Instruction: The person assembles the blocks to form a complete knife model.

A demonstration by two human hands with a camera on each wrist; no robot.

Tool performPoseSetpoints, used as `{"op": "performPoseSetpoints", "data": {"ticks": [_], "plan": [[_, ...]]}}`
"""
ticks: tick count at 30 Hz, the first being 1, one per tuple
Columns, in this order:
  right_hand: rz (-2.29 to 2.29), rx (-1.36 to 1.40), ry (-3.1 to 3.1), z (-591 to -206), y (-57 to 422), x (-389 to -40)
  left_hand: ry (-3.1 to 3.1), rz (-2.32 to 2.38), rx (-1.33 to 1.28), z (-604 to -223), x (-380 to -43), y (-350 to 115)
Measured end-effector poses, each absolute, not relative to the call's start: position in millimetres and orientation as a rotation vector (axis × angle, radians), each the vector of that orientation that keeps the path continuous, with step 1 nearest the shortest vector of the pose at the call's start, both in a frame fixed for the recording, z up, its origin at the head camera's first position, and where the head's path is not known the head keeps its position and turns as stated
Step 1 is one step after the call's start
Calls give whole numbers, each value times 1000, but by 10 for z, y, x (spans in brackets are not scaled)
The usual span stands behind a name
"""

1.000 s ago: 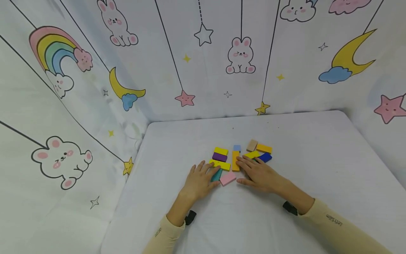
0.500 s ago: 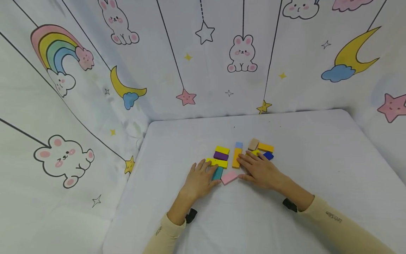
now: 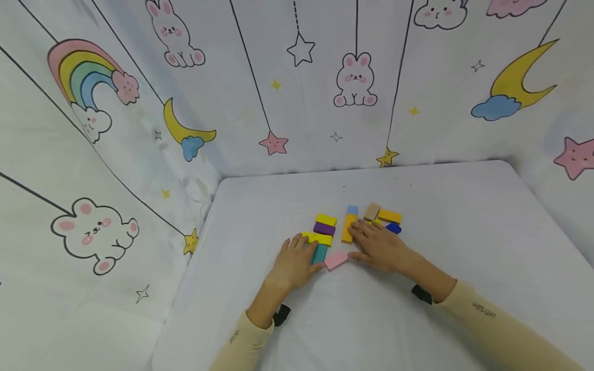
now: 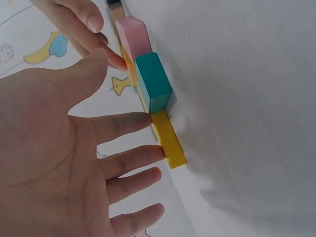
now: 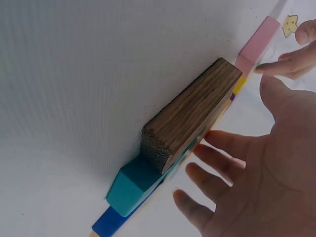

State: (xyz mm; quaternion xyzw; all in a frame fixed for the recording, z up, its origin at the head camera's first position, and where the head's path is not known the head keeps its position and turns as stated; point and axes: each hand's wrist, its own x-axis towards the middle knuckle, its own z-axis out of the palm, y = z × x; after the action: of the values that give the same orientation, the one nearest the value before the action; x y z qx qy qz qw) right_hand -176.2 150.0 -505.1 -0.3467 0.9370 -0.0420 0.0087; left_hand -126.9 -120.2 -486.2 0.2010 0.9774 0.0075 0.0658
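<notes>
My left hand (image 3: 293, 263) lies palm down with its fingers spread. Its fingertips touch a long yellow block (image 4: 170, 140), and its thumb is near a teal block (image 3: 319, 253) and a pink block (image 3: 336, 259). The right hand (image 3: 382, 246) has loosely extended fingers, the index against an orange block (image 3: 348, 229) whose far end meets a small light-blue block (image 3: 352, 210). Under that palm, the right wrist view shows a brown wood-grained block (image 5: 192, 111) beside another teal block (image 5: 133, 185); the head view hides both. Neither hand grips anything.
Beyond the left hand lie a purple block (image 3: 324, 228) and a shorter yellow block (image 3: 327, 220). Past the right hand are a tan block (image 3: 372, 211), a yellow-orange block (image 3: 390, 215) and a blue block (image 3: 393, 228). Printed cloth walls border the white table (image 3: 260, 206).
The orange and light-blue blocks have slid a little away from me, with the right hand following. The long yellow block has shifted slightly left. My left hand has barely moved.
</notes>
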Motion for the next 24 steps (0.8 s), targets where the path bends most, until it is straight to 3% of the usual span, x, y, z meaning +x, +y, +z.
{"op": "performPoseSetpoints", "data": {"ticks": [24], "plan": [[-103,-1028,2834,-5026,1442,-1896,2978,109,476,-4868,-1337,-1345]]}}
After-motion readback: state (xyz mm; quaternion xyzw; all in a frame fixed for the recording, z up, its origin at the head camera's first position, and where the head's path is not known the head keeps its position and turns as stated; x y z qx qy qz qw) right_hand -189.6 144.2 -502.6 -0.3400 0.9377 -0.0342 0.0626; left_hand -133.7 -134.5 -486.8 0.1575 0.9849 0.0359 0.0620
